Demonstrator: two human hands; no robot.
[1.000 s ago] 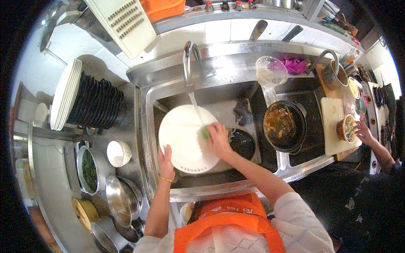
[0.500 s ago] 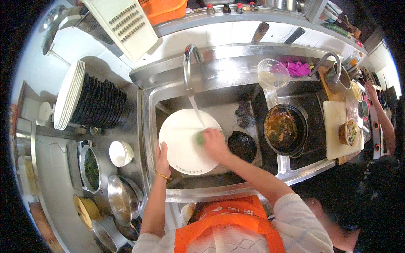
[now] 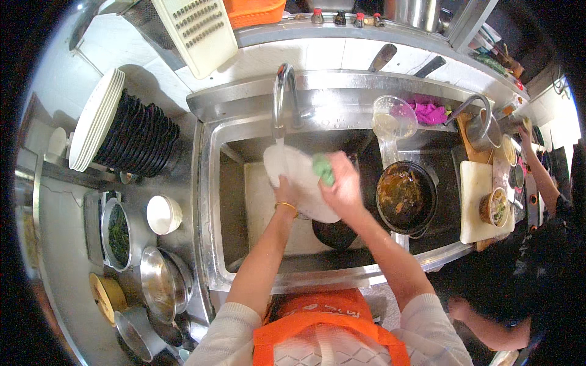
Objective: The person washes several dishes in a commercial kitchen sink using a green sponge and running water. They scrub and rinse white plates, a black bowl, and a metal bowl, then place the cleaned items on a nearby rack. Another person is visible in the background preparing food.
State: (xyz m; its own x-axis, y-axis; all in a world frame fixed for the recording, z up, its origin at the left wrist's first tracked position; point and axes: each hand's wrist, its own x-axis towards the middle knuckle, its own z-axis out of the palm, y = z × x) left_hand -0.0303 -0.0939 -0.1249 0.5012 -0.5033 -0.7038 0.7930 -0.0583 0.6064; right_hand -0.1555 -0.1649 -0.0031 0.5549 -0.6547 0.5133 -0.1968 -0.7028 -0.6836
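Note:
Over the left sink basin (image 3: 229,201) I hold a white plate (image 3: 302,177), tilted and smeared by motion. My left hand (image 3: 285,194) grips it by its near left side, the fingers partly behind it. My right hand (image 3: 343,189) is closed on a green scrubbing pad (image 3: 323,169) at the plate's right edge; whether it also grips the plate I cannot tell. Water runs from the curved faucet (image 3: 283,91) down to the plate's upper end. A black round dish (image 3: 334,235) lies on the basin floor, partly hidden by the plate and my right arm.
Left of the sink stand a stack of black plates (image 3: 143,134), white plates (image 3: 94,122), white bowls (image 3: 163,215) and metal basins (image 3: 160,287). A black pot (image 3: 406,198) with food remains sits on the divider, below a clear plastic bowl (image 3: 395,117). Another person's arm (image 3: 540,171) reaches in at right.
The plate has turned from lying face up to steeply tilted. My left hand moved right with it, and my right hand shifted right and slightly down with the green pad, away from the plate's face.

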